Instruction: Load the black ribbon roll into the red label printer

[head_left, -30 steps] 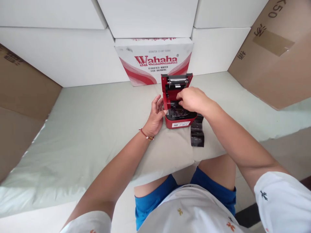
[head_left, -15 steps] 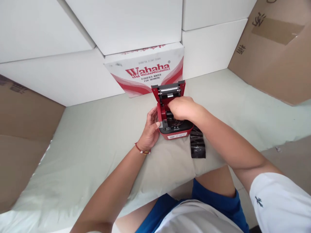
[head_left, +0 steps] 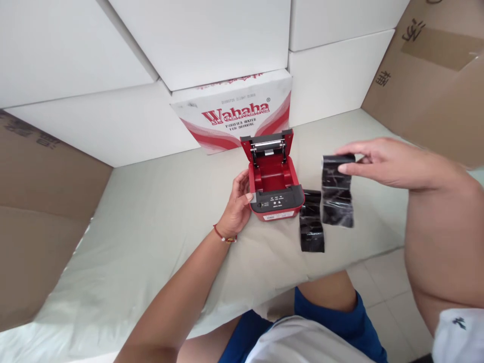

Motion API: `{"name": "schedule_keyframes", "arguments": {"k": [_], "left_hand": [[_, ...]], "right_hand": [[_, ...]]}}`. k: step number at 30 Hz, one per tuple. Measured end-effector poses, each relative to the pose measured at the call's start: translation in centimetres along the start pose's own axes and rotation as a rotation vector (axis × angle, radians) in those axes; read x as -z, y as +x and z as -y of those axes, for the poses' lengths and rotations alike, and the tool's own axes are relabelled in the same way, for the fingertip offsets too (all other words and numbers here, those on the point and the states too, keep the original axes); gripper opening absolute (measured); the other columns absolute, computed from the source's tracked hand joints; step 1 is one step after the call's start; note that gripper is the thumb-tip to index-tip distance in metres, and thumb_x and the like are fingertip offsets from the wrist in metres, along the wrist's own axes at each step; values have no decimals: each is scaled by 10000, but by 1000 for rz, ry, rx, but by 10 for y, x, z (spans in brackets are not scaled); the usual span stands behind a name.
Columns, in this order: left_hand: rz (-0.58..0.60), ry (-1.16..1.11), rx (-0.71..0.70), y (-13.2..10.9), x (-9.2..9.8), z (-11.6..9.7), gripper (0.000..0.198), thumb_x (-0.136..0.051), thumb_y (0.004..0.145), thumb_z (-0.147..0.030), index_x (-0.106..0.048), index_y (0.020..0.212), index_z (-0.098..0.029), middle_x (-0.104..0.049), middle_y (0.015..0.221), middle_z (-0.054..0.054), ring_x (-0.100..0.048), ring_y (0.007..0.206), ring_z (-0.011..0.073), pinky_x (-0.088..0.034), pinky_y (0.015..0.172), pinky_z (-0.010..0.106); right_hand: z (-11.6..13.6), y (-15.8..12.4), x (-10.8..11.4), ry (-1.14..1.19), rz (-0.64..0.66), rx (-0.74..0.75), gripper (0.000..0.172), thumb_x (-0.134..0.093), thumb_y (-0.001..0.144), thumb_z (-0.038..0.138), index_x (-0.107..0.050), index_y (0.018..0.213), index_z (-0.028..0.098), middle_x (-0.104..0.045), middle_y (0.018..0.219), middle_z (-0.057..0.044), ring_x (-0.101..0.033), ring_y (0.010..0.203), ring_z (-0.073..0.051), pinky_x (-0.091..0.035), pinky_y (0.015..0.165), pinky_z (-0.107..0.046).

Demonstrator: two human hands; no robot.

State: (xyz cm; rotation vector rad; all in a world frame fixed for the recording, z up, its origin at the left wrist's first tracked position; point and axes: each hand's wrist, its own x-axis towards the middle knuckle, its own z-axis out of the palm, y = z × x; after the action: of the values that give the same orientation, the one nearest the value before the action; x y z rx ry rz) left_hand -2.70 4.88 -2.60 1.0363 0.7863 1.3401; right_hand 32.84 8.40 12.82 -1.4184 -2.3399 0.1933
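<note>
A small red and black label printer (head_left: 278, 199) stands on the cloth with its lid (head_left: 266, 146) tilted up and back. Its red inner bay shows nothing inside. My left hand (head_left: 237, 209) grips the printer's left side, thumb on the front left corner and fingers along the wall. To the right of the printer, my right hand (head_left: 372, 162) pinches the top of a small roll of shiny black film (head_left: 338, 194), whose crinkled loose end hangs down. Another crinkled black strip (head_left: 312, 227) lies on the cloth just beside the printer, partly behind the hanging film.
Behind the printer stands a white and red Wahaha water box (head_left: 238, 113), against stacked white boxes (head_left: 212, 40). Brown cartons flank the surface at left (head_left: 45, 222) and right (head_left: 434, 80). The pale cloth (head_left: 151, 242) ends at a front edge near my legs.
My right hand has lifted the roll of black film out of the printer's bay and moved it to the right. The left hand keeps its grip on the printer.
</note>
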Motion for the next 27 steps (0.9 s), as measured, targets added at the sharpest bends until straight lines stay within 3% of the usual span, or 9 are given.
{"name": "schedule_keyframes", "arguments": {"k": [3, 7, 9, 12, 14, 21, 27], "left_hand": [[-7, 8, 0, -3, 0, 1, 693, -918, 821, -585, -654, 1439, -416, -541, 1698, 4, -370, 1690, 330, -313, 1417, 549], [-53, 25, 3, -11, 1, 3, 711, -900, 854, -628, -632, 1473, -405, -519, 1718, 33, -404, 1675, 320, -381, 1385, 522], [-73, 34, 7, -14, 2, 3, 730, -894, 862, -641, -614, 1495, -411, -509, 1729, 37, -386, 1690, 318, -371, 1395, 520], [-92, 52, 23, -17, 2, 1, 759, -902, 851, -653, -609, 1509, -412, -516, 1722, 42, -370, 1701, 323, -347, 1412, 525], [-92, 51, 37, -18, 0, -2, 748, -900, 851, -659, -623, 1499, -408, -513, 1725, 39, -378, 1697, 327, -366, 1403, 522], [-32, 3, 60, -17, -8, -12, 667, -871, 890, -638, -653, 1474, -401, -556, 1689, 45, -499, 1612, 346, -546, 1260, 531], [-72, 30, 35, -18, -10, -11, 626, -834, 910, -664, -660, 1447, -393, -585, 1649, 44, -538, 1573, 339, -537, 1261, 523]], "right_hand": [[-13, -11, -14, -8, -32, -50, 420, -697, 1031, 478, -752, 1410, 305, -787, 1262, -110, -764, 1078, -319, -635, 925, -471], [-12, -16, -48, -34, -16, -99, 375, -653, 1034, 411, -785, 1363, 291, -772, 1291, -125, -768, 1009, -312, -643, 889, -496], [-8, -17, -65, -21, 80, -83, 352, -603, 1049, 359, -810, 1313, 253, -775, 1290, -140, -776, 988, -302, -638, 888, -489], [1, -18, -84, 30, 335, -15, 315, -625, 1041, 312, -823, 1276, 239, -804, 1191, -114, -795, 979, -277, -629, 849, -408], [5, -21, -92, 48, 407, 0, 296, -687, 1003, 283, -823, 1264, 248, -810, 1110, -89, -797, 912, -256, -613, 773, -354], [-8, -22, -81, 235, 444, 70, 283, -617, 1000, 236, -812, 1201, 280, -797, 1130, -80, -789, 938, -252, -628, 800, -372], [11, -16, -84, 243, 370, 97, 254, -631, 1036, 336, -810, 1210, 289, -801, 1092, -68, -776, 907, -248, -632, 814, -384]]}}
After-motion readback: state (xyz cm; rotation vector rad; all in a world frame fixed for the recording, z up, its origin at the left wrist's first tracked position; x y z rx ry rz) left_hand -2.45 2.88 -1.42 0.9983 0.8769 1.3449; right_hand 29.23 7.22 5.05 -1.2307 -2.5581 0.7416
